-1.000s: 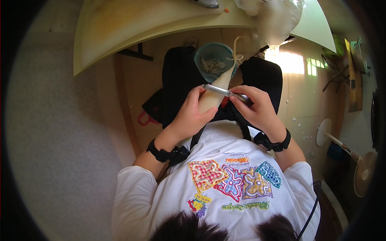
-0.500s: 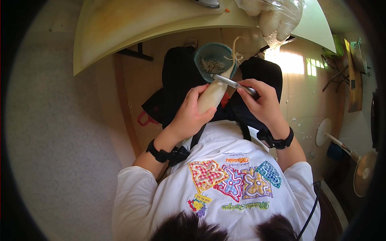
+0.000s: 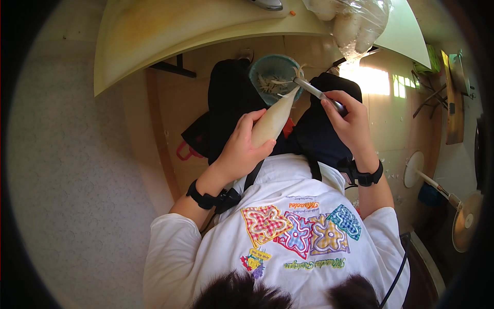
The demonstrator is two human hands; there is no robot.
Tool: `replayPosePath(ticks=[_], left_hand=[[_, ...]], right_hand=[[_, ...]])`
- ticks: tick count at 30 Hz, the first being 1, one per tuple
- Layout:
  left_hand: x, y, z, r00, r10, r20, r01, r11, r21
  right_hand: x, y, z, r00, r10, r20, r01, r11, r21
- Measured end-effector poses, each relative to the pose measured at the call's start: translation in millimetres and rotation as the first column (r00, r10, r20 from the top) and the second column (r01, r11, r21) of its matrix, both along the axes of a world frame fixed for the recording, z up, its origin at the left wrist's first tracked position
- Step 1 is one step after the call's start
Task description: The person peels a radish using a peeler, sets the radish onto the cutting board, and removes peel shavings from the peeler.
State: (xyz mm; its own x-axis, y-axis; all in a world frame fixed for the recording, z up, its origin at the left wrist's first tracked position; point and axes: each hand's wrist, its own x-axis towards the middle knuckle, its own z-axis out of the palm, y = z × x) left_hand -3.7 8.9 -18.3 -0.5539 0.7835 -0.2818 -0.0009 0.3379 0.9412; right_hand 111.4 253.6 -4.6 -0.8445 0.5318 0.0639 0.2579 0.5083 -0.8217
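Note:
A long white radish [image 3: 274, 121] lies tilted in my left hand [image 3: 243, 140], its thin end pointing away from me over a teal bin. My left fingers wrap round the thick end. In my right hand [image 3: 350, 117] is a metal peeler [image 3: 320, 95], closed in the fingers by its handle. The peeler's head is at the radish's thin tip, where strips of peel hang. Below it, the teal bin [image 3: 254, 73] between my knees holds several pale peelings [image 3: 268, 82].
Ahead stands a pale table [image 3: 206, 31], with a clear plastic bag of white radishes [image 3: 355, 26] on it and a small orange scrap [image 3: 292, 13]. A fan [image 3: 465, 221] is at the right. Bits of white litter dot the floor there.
The peeler has slid forward along the radish, from its middle to the thin tip, as my right hand moved away from me. My left hand has stayed nearly still.

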Motion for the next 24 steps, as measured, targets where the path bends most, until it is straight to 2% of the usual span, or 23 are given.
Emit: replayPosePath(ticks=[6, 8, 12, 17, 22, 24], left_hand=[[0, 1, 1, 1.0, -0.002, 0.0, 0.002, 1.0, 0.007], [0, 3, 3, 1.0, -0.009, -0.005, 0.009, 1.0, 0.005], [1, 4, 2, 1.0, -0.009, -0.007, 0.009, 1.0, 0.003], [0, 3, 2, 1.0, -0.002, 0.0, 0.002, 1.0, 0.0], [-1, 1, -1, 1.0, 0.016, 0.009, -0.016, 1.0, 0.005], [-3, 1, -1, 1.0, 0.018, 0.007, -0.018, 1.0, 0.005]], right_hand=[[3, 8, -8, 0.997, -0.081, 0.001, 0.081, 0.996, -0.035], [4, 8, -4, 0.993, -0.12, 0.018, 0.121, 0.988, -0.093], [6, 15, -5, 0.989, -0.148, 0.001, 0.148, 0.987, -0.064], [10, 30, -20, 0.97, -0.241, -0.029, 0.237, 0.965, -0.108], [13, 43, -24, 0.951, -0.308, -0.004, 0.305, 0.943, -0.133], [14, 43, -18, 0.957, -0.287, 0.035, 0.289, 0.943, -0.168]])
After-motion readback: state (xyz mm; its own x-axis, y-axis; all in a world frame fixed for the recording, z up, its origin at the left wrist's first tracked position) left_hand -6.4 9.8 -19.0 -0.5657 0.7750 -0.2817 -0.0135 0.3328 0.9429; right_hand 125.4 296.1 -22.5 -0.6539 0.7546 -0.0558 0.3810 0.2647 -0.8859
